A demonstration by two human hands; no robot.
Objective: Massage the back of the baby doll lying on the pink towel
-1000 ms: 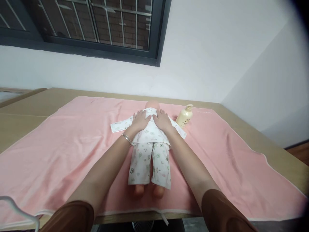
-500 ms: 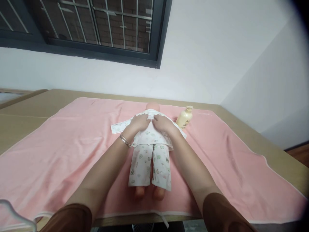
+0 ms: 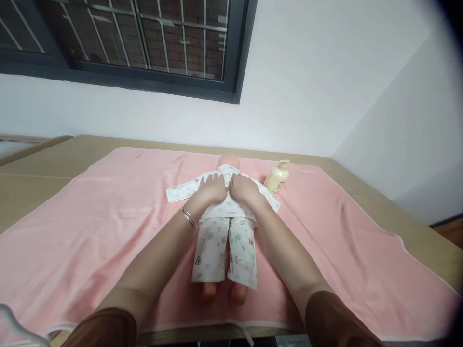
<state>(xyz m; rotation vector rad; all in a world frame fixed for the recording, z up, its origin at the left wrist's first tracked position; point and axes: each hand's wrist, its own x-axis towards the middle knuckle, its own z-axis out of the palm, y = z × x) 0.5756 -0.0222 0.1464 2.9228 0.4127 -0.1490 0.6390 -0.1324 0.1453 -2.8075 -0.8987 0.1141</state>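
Observation:
A baby doll [image 3: 240, 246] in white printed pyjamas lies stretched out on a pink blanket [image 3: 104, 207], head away from me and bare feet towards me. Its face is not visible. My left hand [image 3: 212, 189], with a silver bangle at the wrist, rests on the left of the doll's upper body. Beside it, my right hand [image 3: 244, 189] rests on the right half. Both hands are laid on the shirt with fingers extended, the thumbs close together at the middle. Neither holds anything. One sleeve spreads out to each side.
A pale yellow pump bottle [image 3: 278, 178] stands on the blanket right of the doll. The wooden table [image 3: 43, 166] shows around the blanket, with a white wall and a barred window [image 3: 173, 53] behind. A curved white bar [image 3: 21, 327] enters at the lower left.
Both hands have slid slightly down the doll's upper body towards me, leaving more of the shirt's collar and shoulders uncovered. The doll and bottle stay in place.

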